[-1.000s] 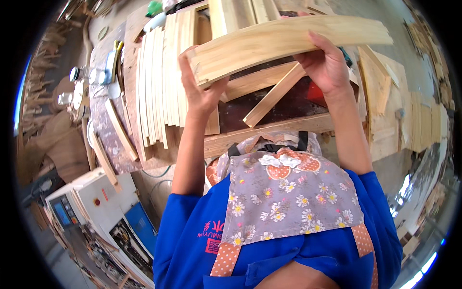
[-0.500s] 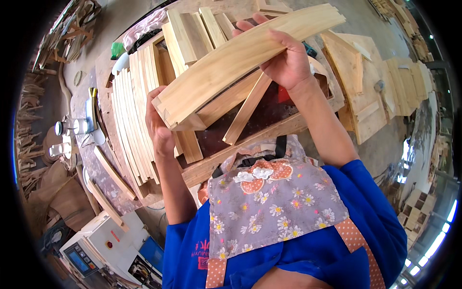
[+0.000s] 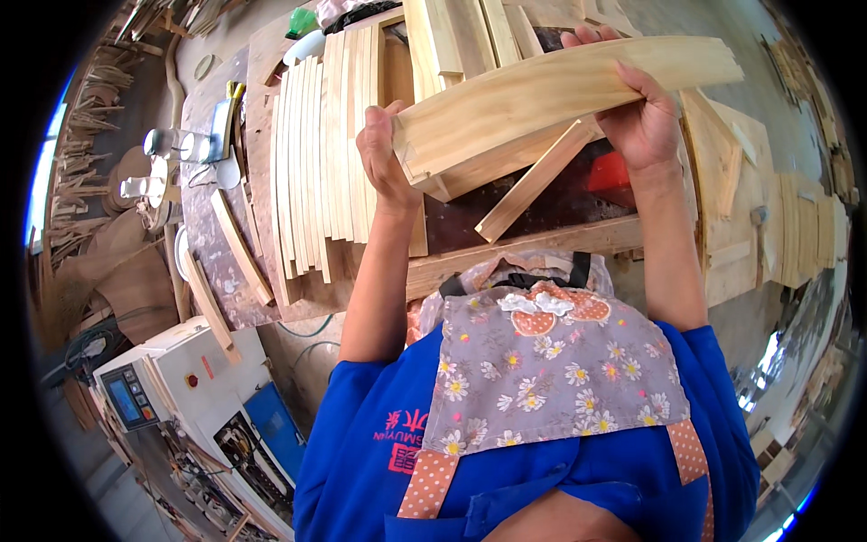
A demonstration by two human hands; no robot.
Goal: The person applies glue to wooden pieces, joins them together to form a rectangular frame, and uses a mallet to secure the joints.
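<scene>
A broad, slightly curved wooden board [image 3: 533,101] with notched ends is held up over the workbench, its right end farther away and higher. My left hand [image 3: 384,155] is closed round its near left end. My right hand [image 3: 643,126] grips it toward the right, thumb on the upper face and fingertips showing past the far edge. Below the board, a narrow wooden strip [image 3: 533,183] slants across the dark bench top [image 3: 452,219]. Another wooden piece [image 3: 506,164] shows just under the board's lower edge, partly hidden.
Thin curved slats [image 3: 312,172] stand in a row left of my left hand. Several planks [image 3: 470,36] lie beyond the board. Something red [image 3: 612,176] sits by my right wrist. At left are glass jars [image 3: 181,144] and a white control cabinet [image 3: 194,379]; plywood [image 3: 731,199] lies right.
The whole view has shifted, so the bench and my hands appear farther right. The board now lies more level across the view, still in both hands.
</scene>
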